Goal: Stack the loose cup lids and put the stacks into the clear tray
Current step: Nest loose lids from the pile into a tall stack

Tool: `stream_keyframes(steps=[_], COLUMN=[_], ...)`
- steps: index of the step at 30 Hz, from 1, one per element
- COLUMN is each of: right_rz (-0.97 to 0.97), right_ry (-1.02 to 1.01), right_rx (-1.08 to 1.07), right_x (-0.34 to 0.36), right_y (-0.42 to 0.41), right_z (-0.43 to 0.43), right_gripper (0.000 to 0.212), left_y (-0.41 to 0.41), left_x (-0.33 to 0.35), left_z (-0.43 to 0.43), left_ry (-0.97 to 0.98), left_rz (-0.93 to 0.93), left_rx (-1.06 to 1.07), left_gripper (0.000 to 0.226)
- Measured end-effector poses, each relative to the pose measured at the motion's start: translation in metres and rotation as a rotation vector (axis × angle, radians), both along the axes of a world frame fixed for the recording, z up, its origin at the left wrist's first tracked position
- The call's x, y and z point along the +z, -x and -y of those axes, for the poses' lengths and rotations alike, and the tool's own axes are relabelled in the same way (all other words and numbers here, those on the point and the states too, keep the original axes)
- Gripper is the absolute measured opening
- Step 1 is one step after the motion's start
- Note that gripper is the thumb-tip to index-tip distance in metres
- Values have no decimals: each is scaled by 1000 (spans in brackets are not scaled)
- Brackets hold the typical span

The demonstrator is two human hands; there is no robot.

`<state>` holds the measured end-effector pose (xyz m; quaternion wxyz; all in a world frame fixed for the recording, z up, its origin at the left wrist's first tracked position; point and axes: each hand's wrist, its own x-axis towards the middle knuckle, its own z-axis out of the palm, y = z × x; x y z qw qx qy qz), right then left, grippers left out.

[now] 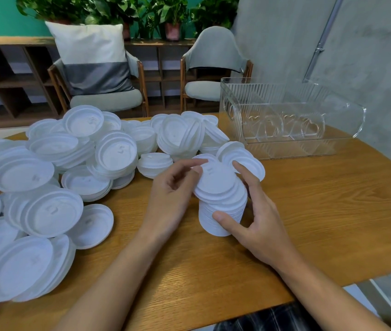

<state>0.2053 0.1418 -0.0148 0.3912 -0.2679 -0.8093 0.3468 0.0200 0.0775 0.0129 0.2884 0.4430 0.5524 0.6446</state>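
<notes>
fig. head view, stacking in progress. a stack of lids [221, 211] stands roughly upright on the table [320, 211], near centre, long axis vertical w/ a slight lean. its upper lids sit skewed and not yet seated. right hand [258, 225] grasps the stack from the right: thumb [225, 220] pressed on the near side low down, index up along the far-right side. left hand [173, 192] comes in from the left, fingers curled, index and thumb tips nipping the left rim of the top lid [216, 177].

key relation: the clear tray [237, 99] lies to the far right of the stack, apart from it, so the right hand is the nearer one for the carry. judgement: top lids need squaring first, else they may slide off.

loose lids [46, 168] lie heaped at left and far left, some already in short stacks.

hidden/unclear: most right fingers behind the stack; stack base partly covered by the thumb; tray interior hard to read through ribbed clear walls, contents cannot be told; left-edge lids cut off by the frame.
</notes>
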Motion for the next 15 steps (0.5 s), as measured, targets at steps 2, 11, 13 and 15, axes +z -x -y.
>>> stream_keyframes(steps=[2, 11, 13, 15], right_rz=[9, -18, -17, -16], right_ry=[-10, -10, -7, -12], right_rx=[8, 11, 8, 6], right_x=[0, -1, -1, -1], right_y=[0, -1, -1, -1], right_z=[0, 0, 0, 1], right_gripper=[82, 71, 71, 70], left_y=[-3, -6, -7, -7], left_x=[-5, -7, -7, -6], left_z=[-1, 5, 5, 6], left_ry=[18, 12, 4, -4], left_rz=[-110, -404, -434, -448], left_rx=[1, -51, -53, -72], left_gripper=[19, 57, 61, 61])
